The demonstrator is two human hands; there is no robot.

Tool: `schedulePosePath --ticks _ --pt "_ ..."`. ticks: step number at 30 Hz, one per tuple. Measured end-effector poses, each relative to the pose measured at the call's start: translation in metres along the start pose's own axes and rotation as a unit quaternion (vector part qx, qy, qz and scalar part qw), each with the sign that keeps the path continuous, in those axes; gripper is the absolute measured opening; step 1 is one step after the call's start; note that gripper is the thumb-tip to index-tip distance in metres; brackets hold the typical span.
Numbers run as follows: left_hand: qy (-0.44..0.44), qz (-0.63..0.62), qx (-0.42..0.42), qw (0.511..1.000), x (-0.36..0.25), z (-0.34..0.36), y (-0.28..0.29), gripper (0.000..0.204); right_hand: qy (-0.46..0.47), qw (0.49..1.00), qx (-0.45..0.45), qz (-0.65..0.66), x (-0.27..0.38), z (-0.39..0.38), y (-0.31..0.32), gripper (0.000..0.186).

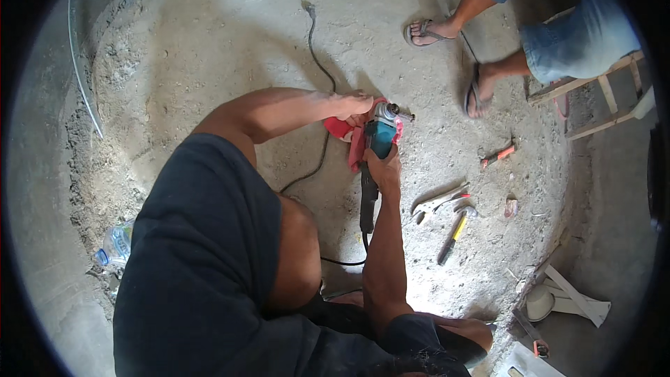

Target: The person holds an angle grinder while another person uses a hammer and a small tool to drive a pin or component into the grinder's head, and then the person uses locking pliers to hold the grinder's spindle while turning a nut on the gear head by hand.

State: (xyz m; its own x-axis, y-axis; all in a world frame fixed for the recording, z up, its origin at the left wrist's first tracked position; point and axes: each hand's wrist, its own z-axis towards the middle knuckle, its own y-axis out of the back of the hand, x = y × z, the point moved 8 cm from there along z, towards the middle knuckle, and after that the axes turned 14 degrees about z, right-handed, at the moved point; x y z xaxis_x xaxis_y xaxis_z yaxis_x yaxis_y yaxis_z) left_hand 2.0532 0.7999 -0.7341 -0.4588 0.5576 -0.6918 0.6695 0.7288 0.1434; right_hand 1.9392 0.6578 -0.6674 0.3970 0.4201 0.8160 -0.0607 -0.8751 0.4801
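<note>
An angle grinder with a teal body, a silver gear head and a long black rear handle is between my hands, over the rough floor. My right hand is closed round its body just behind the head. At the head, my left hand presses a red cloth against the tool, its fingers bent and partly hidden by the cloth. Part of the cloth hangs down beside the body, and some pink-red shows on the far side of the head. No disc shows on the spindle. A black cord runs from the handle's end.
The cord's plug lies ahead. To the right are a yellow-handled hammer, a pair of pliers-like tools and an orange-handled tool. Another person's sandalled foot and a wooden ladder stand far right. A plastic bottle lies left.
</note>
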Motion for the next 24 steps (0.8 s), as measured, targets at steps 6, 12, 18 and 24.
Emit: schedulePosePath --ticks 6,12,18,24 --pt "-0.055 -0.050 0.036 0.997 0.003 0.002 -0.004 0.071 -0.034 0.995 0.056 0.073 -0.019 0.011 0.007 0.066" --pt "-0.257 0.098 -0.038 0.961 -0.007 0.019 -0.001 0.064 -0.110 0.954 0.114 0.254 -0.026 0.011 0.006 0.044" --pt "-0.244 0.270 -0.123 0.923 -0.023 0.017 0.001 0.048 -0.092 0.963 0.110 0.229 -0.027 0.014 0.008 0.045" --pt "-0.336 0.136 -0.067 0.930 -0.027 -0.009 -0.012 0.057 -0.006 0.999 0.038 0.026 -0.013 0.013 0.007 0.062"
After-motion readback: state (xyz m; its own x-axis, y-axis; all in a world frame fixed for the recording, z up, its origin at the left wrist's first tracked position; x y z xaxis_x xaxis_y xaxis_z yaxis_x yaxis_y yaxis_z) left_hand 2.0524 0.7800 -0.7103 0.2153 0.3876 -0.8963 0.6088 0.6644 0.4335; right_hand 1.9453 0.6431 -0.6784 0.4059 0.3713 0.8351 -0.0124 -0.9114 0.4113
